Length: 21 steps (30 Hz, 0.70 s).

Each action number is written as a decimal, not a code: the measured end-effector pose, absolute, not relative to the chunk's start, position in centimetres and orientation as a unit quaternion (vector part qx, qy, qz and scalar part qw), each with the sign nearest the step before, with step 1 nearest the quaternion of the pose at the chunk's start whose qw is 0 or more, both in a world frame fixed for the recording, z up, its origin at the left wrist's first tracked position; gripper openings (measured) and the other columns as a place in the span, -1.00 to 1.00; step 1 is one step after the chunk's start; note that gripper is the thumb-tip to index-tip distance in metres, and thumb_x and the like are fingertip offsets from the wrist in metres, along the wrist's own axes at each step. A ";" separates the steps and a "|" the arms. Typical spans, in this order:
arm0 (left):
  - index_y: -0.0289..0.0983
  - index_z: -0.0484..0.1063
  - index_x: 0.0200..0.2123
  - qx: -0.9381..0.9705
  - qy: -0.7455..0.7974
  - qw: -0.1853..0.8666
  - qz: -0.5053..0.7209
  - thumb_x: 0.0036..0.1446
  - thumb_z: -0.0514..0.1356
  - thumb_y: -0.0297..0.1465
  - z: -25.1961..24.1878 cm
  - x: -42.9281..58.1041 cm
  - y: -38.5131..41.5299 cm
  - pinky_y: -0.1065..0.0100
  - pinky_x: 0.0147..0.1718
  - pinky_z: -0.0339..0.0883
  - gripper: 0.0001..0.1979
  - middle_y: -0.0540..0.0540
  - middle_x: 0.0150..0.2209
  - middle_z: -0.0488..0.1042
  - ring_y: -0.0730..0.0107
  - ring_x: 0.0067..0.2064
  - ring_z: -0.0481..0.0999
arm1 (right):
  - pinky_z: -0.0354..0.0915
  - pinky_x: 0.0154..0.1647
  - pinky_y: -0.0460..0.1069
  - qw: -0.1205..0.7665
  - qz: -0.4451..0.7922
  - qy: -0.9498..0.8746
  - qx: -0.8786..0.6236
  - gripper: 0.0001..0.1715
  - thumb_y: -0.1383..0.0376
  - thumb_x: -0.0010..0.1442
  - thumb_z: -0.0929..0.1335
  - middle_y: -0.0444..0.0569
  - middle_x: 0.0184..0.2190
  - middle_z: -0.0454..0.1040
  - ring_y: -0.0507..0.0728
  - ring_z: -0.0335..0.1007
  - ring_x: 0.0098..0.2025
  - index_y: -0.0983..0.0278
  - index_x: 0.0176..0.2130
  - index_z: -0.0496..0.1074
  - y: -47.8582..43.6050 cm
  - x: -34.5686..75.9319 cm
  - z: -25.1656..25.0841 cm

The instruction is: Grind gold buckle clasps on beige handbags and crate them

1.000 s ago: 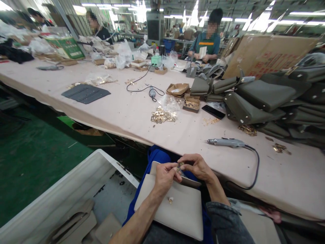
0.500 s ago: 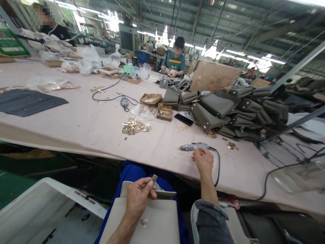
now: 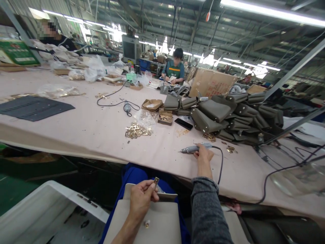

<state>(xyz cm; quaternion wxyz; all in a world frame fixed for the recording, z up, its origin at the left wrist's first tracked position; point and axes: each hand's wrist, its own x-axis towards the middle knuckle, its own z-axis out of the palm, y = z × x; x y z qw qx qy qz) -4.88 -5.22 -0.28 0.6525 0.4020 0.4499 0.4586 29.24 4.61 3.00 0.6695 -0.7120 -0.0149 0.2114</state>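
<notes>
My left hand (image 3: 142,196) pinches a small brass-coloured metal plate (image 3: 156,181) between thumb and fingertips. It is above a beige bag (image 3: 162,220) lying across my lap, whose raised flap edge is just behind the fingers. A small metal fitting (image 3: 147,224) sits on the bag's front. On the table, my right hand (image 3: 203,154) is closed around the body of a grey electric screwdriver (image 3: 190,149), its tip pointing left and its black cord trailing right. Part of the grip is hidden by the hand.
Loose metal plates (image 3: 138,130) are heaped mid-table beside a small box of fittings (image 3: 165,118) and a black phone (image 3: 183,123). Dark bags (image 3: 215,108) are piled at the right. A white bin (image 3: 50,196) stands at lower left. A co-worker (image 3: 174,69) sits across the table.
My right hand has reached farther forward and closed round the electric screwdriver. My left hand still holds the metal plate over the bag. The view has tilted slightly upward.
</notes>
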 end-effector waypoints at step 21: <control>-0.37 0.59 -0.32 0.406 0.469 0.641 0.453 0.00 0.43 -0.09 -1.0 -4.4 -4.9 0.44 -0.64 0.41 -0.58 -0.15 -0.53 0.60 0.41 -0.66 0.48 | 0.47 -0.50 0.07 0.847 0.181 -0.034 -0.498 -0.63 0.10 0.08 0.31 -0.10 -0.42 0.50 0.17 0.49 -0.52 0.19 -0.18 0.13 4.7 32.7 1.1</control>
